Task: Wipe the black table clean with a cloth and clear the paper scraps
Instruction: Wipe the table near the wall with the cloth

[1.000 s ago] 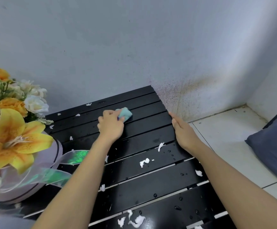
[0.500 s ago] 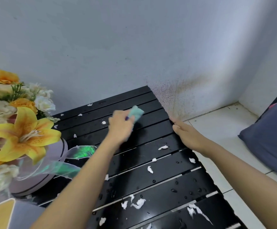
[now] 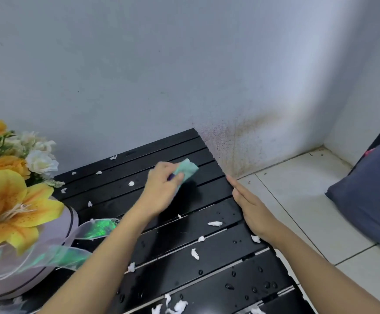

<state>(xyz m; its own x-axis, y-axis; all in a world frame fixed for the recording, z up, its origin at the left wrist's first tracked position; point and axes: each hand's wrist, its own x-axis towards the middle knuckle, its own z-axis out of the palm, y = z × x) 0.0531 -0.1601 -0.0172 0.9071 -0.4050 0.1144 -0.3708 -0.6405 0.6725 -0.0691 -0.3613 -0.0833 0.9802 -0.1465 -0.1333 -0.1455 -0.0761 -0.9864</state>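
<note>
Head | cloth (image 3: 186, 169) protrudes beyond left hand (image 3: 161, 189) fingers (image 3: 160, 168) | on black table (image 3: 207, 257)

Flowers (image 3: 14, 200) stand left on the table (image 3: 207, 270), scraps (image 3: 194, 254) lie across it, a cushion (image 3: 365, 200) to its right.

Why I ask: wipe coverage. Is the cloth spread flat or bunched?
Bunched: the teal cloth is a small wad gripped by the left hand.

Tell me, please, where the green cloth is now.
Head view: the left hand grips the green cloth on the far slats of the black table, left of the right hand.
</note>
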